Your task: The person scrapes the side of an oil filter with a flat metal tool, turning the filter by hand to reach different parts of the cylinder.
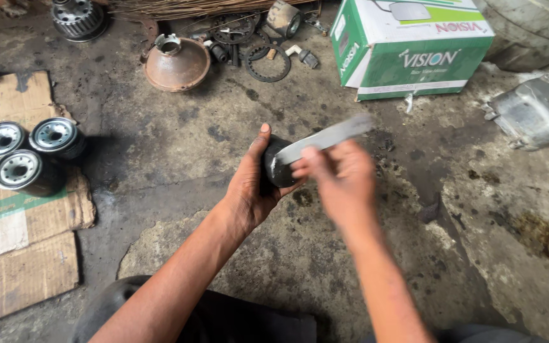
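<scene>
Black and round, a small part [276, 166] sits in the left hand [253, 184], above the middle of the oil-stained concrete floor [223, 127]. That hand is clenched around the part from the left, thumb up along its side. The right hand [338, 181] is blurred, closed on a flat grey strip [328, 136] that slants from the part's top up toward the right. The strip's lower end lies on or just over the part; the blur hides whether they touch.

At the floor's left edge lies flattened cardboard [20, 267]. Three filters [30, 155] stand on it in a tight cluster, their metal faces with ringed holes turned upward, well apart from the hands.

Along the far edge, a rusty dome-shaped cover [177, 63] rests on the floor, with a toothed gear [77, 18] to its left near the far-left corner. Just right of the dome is a scatter of dark rings, a gasket and small fittings [265, 47]. Further right stands a green and white box [408, 47], tilted a little, with a grey tub [532, 32] behind it at the far-right corner. A dull metal casing [535, 111] lies near the right edge, apart from the box.

Dark cloth [223, 321] shows at the near edge, under the forearms.
</scene>
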